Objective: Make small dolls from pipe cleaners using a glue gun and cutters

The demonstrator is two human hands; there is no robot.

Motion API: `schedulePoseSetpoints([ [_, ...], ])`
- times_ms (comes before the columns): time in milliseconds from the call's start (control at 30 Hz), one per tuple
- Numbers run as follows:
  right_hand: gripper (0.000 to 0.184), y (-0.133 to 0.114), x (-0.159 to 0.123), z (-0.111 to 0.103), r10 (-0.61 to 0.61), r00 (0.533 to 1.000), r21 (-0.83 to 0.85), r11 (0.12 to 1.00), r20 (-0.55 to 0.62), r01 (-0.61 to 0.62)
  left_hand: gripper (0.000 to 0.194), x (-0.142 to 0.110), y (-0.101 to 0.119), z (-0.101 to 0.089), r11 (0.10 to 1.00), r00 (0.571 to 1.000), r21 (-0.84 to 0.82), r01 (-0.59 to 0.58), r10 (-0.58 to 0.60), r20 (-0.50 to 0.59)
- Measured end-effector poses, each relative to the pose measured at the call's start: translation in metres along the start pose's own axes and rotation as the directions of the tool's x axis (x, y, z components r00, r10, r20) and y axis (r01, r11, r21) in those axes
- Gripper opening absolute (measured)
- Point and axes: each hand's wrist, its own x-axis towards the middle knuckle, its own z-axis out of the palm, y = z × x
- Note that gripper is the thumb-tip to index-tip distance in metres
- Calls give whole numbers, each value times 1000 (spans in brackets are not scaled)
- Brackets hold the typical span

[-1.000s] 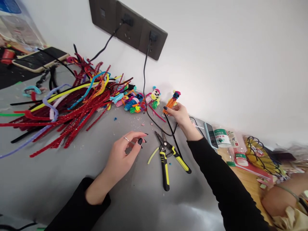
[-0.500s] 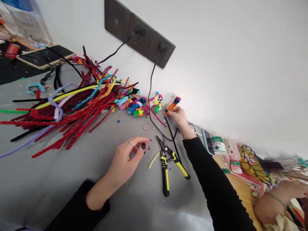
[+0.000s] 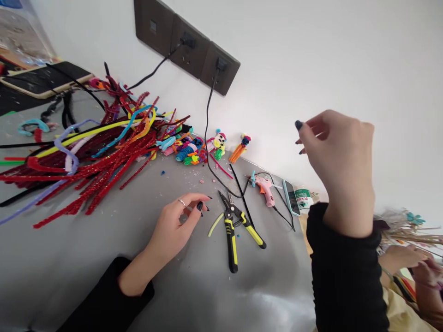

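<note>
My left hand rests low over the grey table, its fingers curved and apart with nothing between them. Just to its right lie wire strippers with black and yellow handles, jaws spread. My right hand is raised in front of the white wall, fingers loosely bent and apart, and no object shows in it. An orange pipe-cleaner figure with a dark blue head leans at the wall's foot. Beside it is another small figure with a yellow face. A pink glue gun lies right of the strippers.
A big heap of pipe cleaners, mostly red, spreads over the left side. Black cords run from the wall sockets. A phone and a bottle stand at the right edge. Another person's hands are at the far right.
My right hand has let go of the orange figure and moved up and to the right, uncovering the glue gun. My left hand has barely moved; the view has shifted slightly.
</note>
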Motion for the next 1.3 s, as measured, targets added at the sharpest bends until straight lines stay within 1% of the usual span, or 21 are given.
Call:
schedulePoseSetpoints([
  [33,16,5,-10,3,12,1000,-7,1000,20,-11,27,0,0,0,1000,1000,2,-4,4,-2],
  [67,16,13,-21,10,49,996,-28,999,78,-47,27,0,1,0,1000,1000,7,-9,9,-5],
  [100,16,22,-34,22,114,978,-80,992,173,-101,28,0,1,0,1000,1000,14,-14,14,-7],
  [133,18,33,-46,36,180,944,-147,979,276,-144,28,0,2,0,1000,1000,20,-17,18,-10],
  [167,23,45,-59,51,240,890,-215,962,387,-166,28,1,2,0,999,1000,24,-22,22,-14],
  [233,26,66,-81,79,360,766,-340,920,532,-195,28,2,3,0,999,1000,27,-23,23,-19],
  [267,24,75,-91,91,371,751,-343,917,547,-203,27,2,4,0,999,1000,29,-21,22,-19],
  [333,19,89,-103,107,380,748,-333,916,543,-223,26,3,5,-1,999,999,32,-25,26,-22],
  [400,17,97,-109,116,395,748,-326,912,534,-248,26,5,6,-2,999,999,39,-31,32,-23],
  [500,18,105,-107,120,406,740,-309,910,536,-276,26,6,8,-5,997,999,64,-37,39,-36],
  [567,18,109,-104,122,406,746,-288,912,528,-293,27,8,10,-9,995,998,92,-36,41,-50],
  [667,17,110,-100,127,417,767,-264,908,487,-326,28,12,15,-17,988,996,148,-45,56,-73],
  [900,26,100,-101,148,486,798,-212,874,357,-438,31,28,24,-45,939,984,342,-45,100,-146],
  [1000,33,97,-105,150,501,823,-155,866,269,-476,34,33,29,-62,884,971,468,-4,116,-210],
  [1033,34,96,-106,150,495,835,-125,869,243,-479,35,34,30,-69,853,965,521,15,125,-232],
  [1100,28,95,-109,152,450,870,-29,891,201,-454,40,38,32,-84,773,966,633,49,124,-226],
  [1133,24,95,-110,153,416,892,37,903,180,-428,41,41,33,-92,731,948,677,87,149,-282],
  [1167,20,94,-111,155,381,911,107,911,157,-399,42,44,32,-100,693,940,713,111,160,-302],
  [1200,16,93,-112,157,349,928,175,913,133,-369,42,47,31,-108,656,919,738,156,178,-352],
  [1233,14,93,-113,160,324,940,238,910,108,-341,40,51,30,-116,615,855,750,241,232,-464],
  [1300,13,92,-115,164,290,955,335,894,69,-296,44,57,27,-131,535,793,781,322,299,-531],
])
